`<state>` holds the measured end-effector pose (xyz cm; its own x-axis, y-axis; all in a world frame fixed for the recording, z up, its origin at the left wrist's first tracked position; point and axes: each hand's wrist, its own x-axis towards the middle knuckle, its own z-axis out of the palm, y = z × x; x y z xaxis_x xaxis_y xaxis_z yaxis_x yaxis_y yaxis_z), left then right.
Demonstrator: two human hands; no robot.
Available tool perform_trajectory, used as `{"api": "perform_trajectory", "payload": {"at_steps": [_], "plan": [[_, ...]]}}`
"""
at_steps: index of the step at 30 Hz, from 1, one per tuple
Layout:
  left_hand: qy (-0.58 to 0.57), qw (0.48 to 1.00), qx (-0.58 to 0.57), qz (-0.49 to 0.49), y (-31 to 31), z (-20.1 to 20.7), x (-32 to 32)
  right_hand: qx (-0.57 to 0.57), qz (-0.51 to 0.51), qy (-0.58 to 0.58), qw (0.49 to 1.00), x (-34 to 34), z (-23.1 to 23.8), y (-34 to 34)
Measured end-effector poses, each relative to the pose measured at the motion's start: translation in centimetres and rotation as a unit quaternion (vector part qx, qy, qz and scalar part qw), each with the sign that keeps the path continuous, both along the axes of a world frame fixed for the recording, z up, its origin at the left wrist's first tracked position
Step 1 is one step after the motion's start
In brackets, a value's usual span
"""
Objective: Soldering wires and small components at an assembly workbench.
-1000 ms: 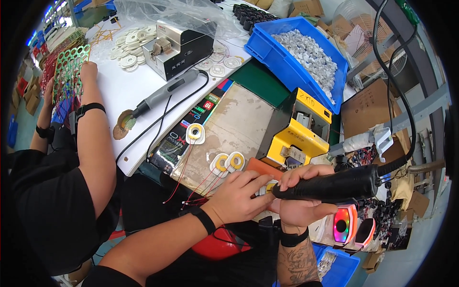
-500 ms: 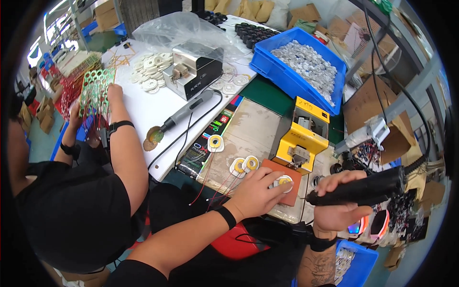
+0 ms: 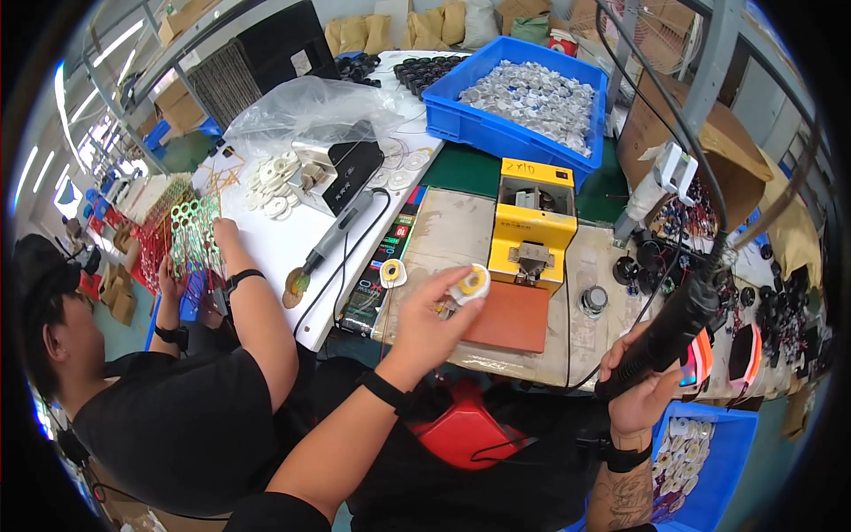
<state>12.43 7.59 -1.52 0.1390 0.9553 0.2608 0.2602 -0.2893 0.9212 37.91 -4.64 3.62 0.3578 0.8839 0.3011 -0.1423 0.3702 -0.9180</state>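
Observation:
My left hand (image 3: 427,321) pinches a white round disc (image 3: 475,282) with a yellow ring in its middle, raised at the left edge of a brown-orange block (image 3: 510,317). Part of another white piece shows behind the fingers. My right hand (image 3: 640,390) is wrapped round a black electric screwdriver (image 3: 660,341), its cable running upward; its tip is hidden. Just beyond the block stands a yellow machine (image 3: 532,226) with a metal fitting in front. One more white disc with a yellow ring (image 3: 392,272) lies to the left, thin wires trailing toward me.
Beyond the machine, a blue bin (image 3: 510,124) holds many small whitish parts. A second blue bin (image 3: 709,479) with discs stands low at right. A grey handheld tool (image 3: 337,235) lies on the white table. At left a co-worker's hands (image 3: 232,239) hold a green perforated panel.
My left hand has lifted a disc off the brown-orange block and moved it left. My right hand has tilted the electric screwdriver more upright. The whole view has shifted.

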Motion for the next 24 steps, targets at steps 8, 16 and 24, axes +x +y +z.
{"api": "perform_trajectory", "payload": {"at_steps": [8, 16, 24], "plan": [[0.181, 0.972, 0.13, 0.069, 2.3, -3.4, -1.7, -0.003, -0.017, -0.021, 1.0, -0.2, -0.2, -0.2], [0.162, 0.972, 0.16, 0.049, 2.3, -3.1, -1.6, -0.011, 0.003, -0.021, 1.0, 0.3, -0.5, -0.1], [0.267, 0.951, 0.145, 0.06, 2.4, -1.4, -3.2, -0.012, 0.015, -0.013, 1.0, -0.4, -0.8, 0.3]]}}
